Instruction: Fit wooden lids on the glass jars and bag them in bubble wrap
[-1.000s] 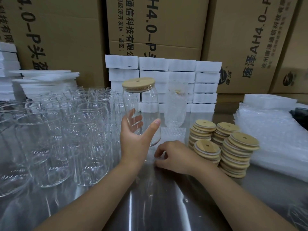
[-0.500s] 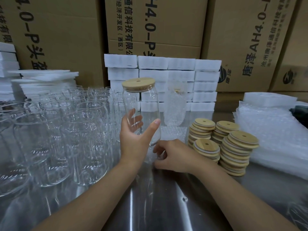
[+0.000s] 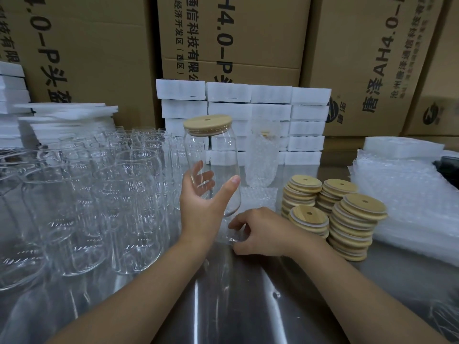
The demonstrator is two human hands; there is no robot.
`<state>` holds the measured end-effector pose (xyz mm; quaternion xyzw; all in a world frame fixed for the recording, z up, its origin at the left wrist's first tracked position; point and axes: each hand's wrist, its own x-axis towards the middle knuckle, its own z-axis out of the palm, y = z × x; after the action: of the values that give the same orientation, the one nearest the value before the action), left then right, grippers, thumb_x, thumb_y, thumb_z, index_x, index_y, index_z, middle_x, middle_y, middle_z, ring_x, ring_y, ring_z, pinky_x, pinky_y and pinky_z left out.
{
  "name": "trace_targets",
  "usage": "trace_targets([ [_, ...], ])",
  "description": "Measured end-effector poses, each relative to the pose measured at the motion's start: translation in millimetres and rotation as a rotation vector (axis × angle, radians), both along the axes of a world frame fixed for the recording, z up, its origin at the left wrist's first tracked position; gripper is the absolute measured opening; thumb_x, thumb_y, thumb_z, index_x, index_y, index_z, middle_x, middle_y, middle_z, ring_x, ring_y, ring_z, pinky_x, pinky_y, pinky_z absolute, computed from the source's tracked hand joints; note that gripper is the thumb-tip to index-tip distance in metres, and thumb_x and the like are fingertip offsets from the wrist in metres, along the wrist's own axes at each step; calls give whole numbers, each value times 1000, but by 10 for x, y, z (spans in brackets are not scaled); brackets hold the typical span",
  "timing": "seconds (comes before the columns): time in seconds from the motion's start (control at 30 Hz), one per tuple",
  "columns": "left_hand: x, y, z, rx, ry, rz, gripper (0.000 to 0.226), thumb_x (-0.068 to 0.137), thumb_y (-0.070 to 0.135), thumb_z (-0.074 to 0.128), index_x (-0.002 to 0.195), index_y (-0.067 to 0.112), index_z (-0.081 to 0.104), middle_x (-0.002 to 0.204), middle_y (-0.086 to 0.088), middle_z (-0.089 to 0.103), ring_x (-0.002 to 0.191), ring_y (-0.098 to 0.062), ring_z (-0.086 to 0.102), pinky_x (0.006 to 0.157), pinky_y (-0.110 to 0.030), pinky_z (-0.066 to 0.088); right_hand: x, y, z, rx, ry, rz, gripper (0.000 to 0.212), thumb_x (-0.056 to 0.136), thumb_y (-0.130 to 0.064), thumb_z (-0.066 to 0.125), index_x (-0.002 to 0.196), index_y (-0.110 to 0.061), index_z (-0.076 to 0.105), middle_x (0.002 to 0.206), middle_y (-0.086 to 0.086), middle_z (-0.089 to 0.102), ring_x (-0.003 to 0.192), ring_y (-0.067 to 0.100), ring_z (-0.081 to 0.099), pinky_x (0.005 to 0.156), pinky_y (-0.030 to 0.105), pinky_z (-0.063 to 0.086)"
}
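Note:
My left hand [image 3: 202, 207] holds a clear glass jar [image 3: 222, 157] upright above the steel table, gripping its lower half; a round wooden lid [image 3: 208, 124] with a small hole sits on its mouth. Just below the jar, my right hand [image 3: 263, 232] rests on the table with its fingers pinching the near end of a flat bubble wrap bag [image 3: 258, 198]. Behind the bag stands a jar wrapped in bubble wrap [image 3: 260, 157]. Stacks of wooden lids [image 3: 352, 222] are to the right of my right hand.
Several bare glass jars [image 3: 94, 194] crowd the left of the table. A pile of bubble wrap bags [image 3: 407, 194] lies at the right. White foam blocks [image 3: 268, 112] are stacked at the back in front of cardboard cartons [image 3: 231, 38]; foam sheets [image 3: 67, 117] sit back left.
Hardly anything has moved; the left hand keeps the lidded jar up and the right hand's fingers shift slightly on the bag's edge.

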<state>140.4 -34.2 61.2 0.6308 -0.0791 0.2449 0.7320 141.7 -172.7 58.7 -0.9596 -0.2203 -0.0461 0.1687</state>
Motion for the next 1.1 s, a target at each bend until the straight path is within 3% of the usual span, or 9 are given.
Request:
trace_targets([
  [0.2, -3, -7, -4, -4, 5, 1, 76, 60, 50, 77, 128, 37, 45, 116, 12, 58, 110, -7, 59, 92, -50, 54, -1, -16, 18, -70, 59, 16, 54, 78, -33, 65, 131, -28, 56, 106, -16, 46, 96, 4, 46, 71, 15, 34],
  [0.37, 11, -6, -17, -3, 7, 1, 82, 56, 54, 78, 129, 36, 46, 116, 12, 59, 110, -7, 60, 92, -50, 54, -4, -5, 16, -93, 28, 27, 52, 82, -28, 61, 133, -28, 53, 122, -8, 56, 93, 5, 45, 73, 17, 34],
  [0.57, 6, -17, -29, 12, 7, -2, 84, 52, 60, 76, 127, 38, 45, 117, 13, 58, 111, -8, 59, 92, -51, 53, -12, -13, 36, -135, 108, 50, 66, 77, -34, 65, 140, -30, 44, 116, -9, 45, 99, 8, 44, 76, 22, 38],
  [0.8, 6, -17, -43, 15, 12, -7, 78, 59, 51, 77, 129, 36, 46, 117, 11, 59, 110, -7, 59, 91, -50, 54, -39, 50, -4, -116, 36, 58, 51, 84, -23, 59, 134, -25, 52, 129, -1, 48, 115, 16, 48, 95, 32, 44],
  [0.9, 5, -19, -44, 10, 10, -10, 78, 57, 52, 78, 127, 38, 46, 117, 11, 59, 110, -6, 59, 91, -50, 54, -47, 73, -29, -68, 9, 50, 47, 86, -19, 57, 133, -24, 52, 125, 0, 52, 110, 16, 51, 92, 30, 44],
  [1.0, 5, -21, -29, 1, 0, -10, 82, 52, 58, 77, 126, 38, 46, 117, 11, 59, 110, -8, 60, 92, -52, 53, -52, 97, -62, 10, -52, 2, 41, 90, -16, 50, 130, -23, 52, 116, 1, 60, 106, 18, 55, 78, 26, 39],
  [1.1, 27, -13, -12, -44, -16, 17, 86, 48, 62, 75, 126, 36, 47, 116, 10, 59, 110, -10, 60, 93, -53, 52, -44, 93, -59, 77, -98, -41, 17, 94, -16, 42, 108, -25, 42, 96, 3, 60, 89, 23, 56, 69, 32, 41],
])
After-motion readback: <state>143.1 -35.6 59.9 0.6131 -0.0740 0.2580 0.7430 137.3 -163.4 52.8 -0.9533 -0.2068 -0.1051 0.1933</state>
